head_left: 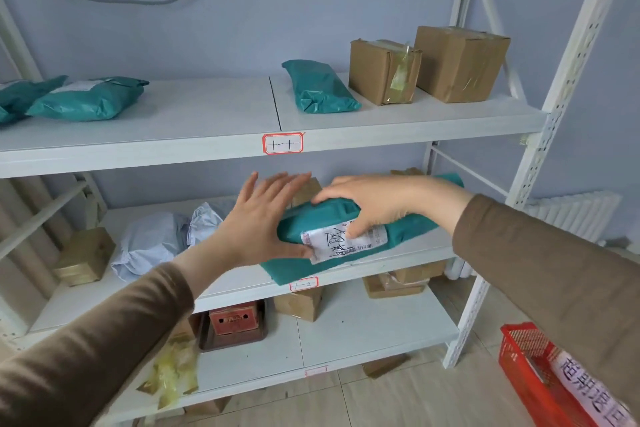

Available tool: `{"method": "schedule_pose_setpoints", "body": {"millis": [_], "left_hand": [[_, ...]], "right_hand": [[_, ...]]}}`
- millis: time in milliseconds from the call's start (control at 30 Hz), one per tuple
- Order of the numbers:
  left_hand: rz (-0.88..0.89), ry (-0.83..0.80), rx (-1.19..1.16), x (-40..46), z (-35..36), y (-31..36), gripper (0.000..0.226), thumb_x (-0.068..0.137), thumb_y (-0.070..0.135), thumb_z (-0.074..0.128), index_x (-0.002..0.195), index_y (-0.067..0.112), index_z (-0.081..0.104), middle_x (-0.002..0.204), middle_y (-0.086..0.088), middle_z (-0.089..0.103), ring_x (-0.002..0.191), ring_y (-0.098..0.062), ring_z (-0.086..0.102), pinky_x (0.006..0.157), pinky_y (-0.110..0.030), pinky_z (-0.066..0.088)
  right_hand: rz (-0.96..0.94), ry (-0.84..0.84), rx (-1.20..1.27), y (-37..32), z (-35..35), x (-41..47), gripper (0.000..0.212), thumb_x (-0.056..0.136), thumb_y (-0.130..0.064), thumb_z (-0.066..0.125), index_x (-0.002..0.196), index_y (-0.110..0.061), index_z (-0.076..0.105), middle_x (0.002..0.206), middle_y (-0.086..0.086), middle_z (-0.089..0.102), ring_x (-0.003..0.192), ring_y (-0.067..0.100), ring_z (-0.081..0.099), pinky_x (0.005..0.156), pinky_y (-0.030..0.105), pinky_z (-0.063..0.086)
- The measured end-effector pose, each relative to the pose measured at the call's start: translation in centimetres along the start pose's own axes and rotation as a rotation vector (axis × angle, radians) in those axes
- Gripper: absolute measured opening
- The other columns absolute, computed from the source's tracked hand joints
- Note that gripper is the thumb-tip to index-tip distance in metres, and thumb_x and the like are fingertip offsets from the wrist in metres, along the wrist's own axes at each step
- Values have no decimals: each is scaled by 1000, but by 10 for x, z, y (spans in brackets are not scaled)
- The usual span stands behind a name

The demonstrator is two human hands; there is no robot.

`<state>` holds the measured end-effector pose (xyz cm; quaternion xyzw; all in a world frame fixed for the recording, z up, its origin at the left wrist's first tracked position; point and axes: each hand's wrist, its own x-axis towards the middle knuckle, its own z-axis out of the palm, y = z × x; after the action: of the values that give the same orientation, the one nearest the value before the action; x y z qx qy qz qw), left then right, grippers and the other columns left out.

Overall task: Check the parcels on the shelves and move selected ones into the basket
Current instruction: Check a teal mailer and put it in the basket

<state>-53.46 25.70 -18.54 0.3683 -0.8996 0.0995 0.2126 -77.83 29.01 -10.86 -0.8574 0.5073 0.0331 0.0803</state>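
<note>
A teal plastic parcel (408, 229) with a white shipping label lies on the middle shelf (381, 269), its near end hanging over the front edge. My right hand (377, 201) grips its top, thumb on the label. The fingers of my left hand (256, 222) are spread and its thumb touches the parcel's left end. A red mesh basket (526, 367) with a white labelled item inside stands on the floor at the lower right, partly behind my right sleeve.
The top shelf (207, 135) carries teal bags (86, 99) at the left, another teal bag (320, 87) and two cardboard boxes (426, 68). White bags (152, 243) and a taped box (85, 255) sit left on the middle shelf. Boxes and a red box (233, 319) lie on the bottom shelf.
</note>
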Motion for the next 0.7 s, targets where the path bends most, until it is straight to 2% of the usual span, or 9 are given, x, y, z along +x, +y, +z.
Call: {"method": "schedule_pose_setpoints", "body": {"millis": [100, 167, 233, 300, 367, 433, 500, 600, 700], "left_hand": [[-157, -184, -302, 9, 12, -1, 113, 69, 69, 78, 160, 40, 17, 140, -1, 61, 123, -29, 60, 110, -42, 43], [-313, -134, -632, 7, 19, -5, 110, 63, 64, 83, 155, 45, 25, 137, 6, 63, 116, -23, 65, 100, -41, 53], [-484, -40, -990, 3, 24, -7, 100, 68, 51, 91, 151, 41, 36, 136, 7, 64, 114, -20, 69, 96, -40, 58], [-623, 35, -1329, 0, 28, -5, 87, 73, 36, 92, 147, 34, 45, 134, 2, 68, 109, -24, 74, 87, -40, 62], [-697, 104, -1524, -2, 32, -3, 80, 75, 36, 91, 144, 30, 50, 134, -3, 70, 109, -24, 75, 83, -39, 62], [-709, 176, -1640, -1, 36, 2, 71, 80, 36, 83, 144, 26, 52, 134, -5, 71, 111, -22, 74, 83, -36, 62], [-700, 219, -1720, 2, 38, 10, 65, 84, 34, 80, 142, 22, 53, 133, -7, 71, 109, -19, 74, 81, -33, 62], [-648, 225, -1766, 5, 40, 19, 84, 70, 46, 92, 140, 20, 54, 131, -7, 73, 110, -18, 74, 82, -31, 61], [-605, 210, -1767, 6, 44, 24, 97, 61, 56, 94, 141, 19, 53, 132, -5, 72, 116, -20, 72, 86, -32, 61]], "right_hand": [[-41, 73, -210, -9, -12, 8, 81, 86, -31, 77, 155, -40, 35, 146, -9, 49, 131, 17, 49, 103, 39, 41], [-19, 245, -375, -7, -13, 10, 83, 88, -40, 75, 158, -42, 30, 158, -11, 43, 145, 18, 39, 125, 52, 19], [-2, 561, -424, -2, -8, 11, 84, 90, -44, 72, 160, -38, 28, 166, -10, 34, 154, 19, 27, 128, 57, 5], [-3, 874, -242, 3, 4, 10, 80, 92, -41, 70, 161, -29, 31, 167, -3, 32, 155, 23, 26, 128, 56, 14], [30, 1020, 61, 8, 23, 11, 79, 95, -39, 69, 162, -25, 29, 168, -2, 29, 155, 21, 25, 128, 44, 21], [104, 933, 431, 7, 40, 11, 86, 95, -40, 70, 164, -29, 20, 169, -7, 24, 154, 12, 23, 123, 34, 25], [143, 718, 840, -3, 55, 10, 95, 93, -39, 72, 165, -34, 9, 168, -11, 21, 149, 3, 25, 116, 28, 31], [138, 446, 1300, -9, 82, 13, 113, 77, -52, 77, 164, -39, 5, 165, -10, 32, 138, 5, 44, 95, 14, 50], [129, 435, 1408, -2, 106, 20, 105, 70, -63, 81, 158, -44, 27, 150, -10, 58, 129, 10, 63, 108, 38, 53]]}}
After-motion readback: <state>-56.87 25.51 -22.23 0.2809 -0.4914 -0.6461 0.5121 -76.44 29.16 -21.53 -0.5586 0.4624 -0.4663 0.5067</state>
